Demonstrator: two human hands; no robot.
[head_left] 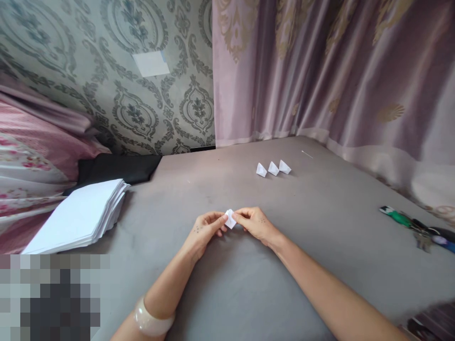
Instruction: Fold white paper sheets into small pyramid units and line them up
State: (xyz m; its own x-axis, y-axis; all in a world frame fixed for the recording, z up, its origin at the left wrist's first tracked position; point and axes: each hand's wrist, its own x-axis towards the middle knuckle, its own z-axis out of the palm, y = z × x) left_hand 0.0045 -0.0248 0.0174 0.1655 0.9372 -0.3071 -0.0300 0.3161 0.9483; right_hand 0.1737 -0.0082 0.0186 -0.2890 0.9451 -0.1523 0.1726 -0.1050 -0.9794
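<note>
White paper, creased into a small diamond-shaped folded piece, was held between the two bare hands, near the middle of a wide, flat grey surface. The left hand pinched its left edge, the thumb laid on the near face and the fingers curled behind. The right hand pinched the opposite edge in the same manner, so that the two thumbs lay close to each other, with crease lines showing between them. Whether the piece touched the surface beneath could not be told. Small dark marks dotted the backs of both hands, and a broad, pale, glossy bracelet circled the left forearm.

Beyond the right hand, well apart from it, three white, angular folded-paper shapes stood side by side in a short row. A thin white stick lay farther off, near a mauve curtain with gold motifs. Toward the right edge were a green-and-black handled object and a small bunch of metal keys, both too blurred for finer detail.

On the left lay a thick, uneven stack of white paper sheets, just beside a flat black item. Behind rose a wall in grey patterned paper, bearing a plain white rectangle.
</note>
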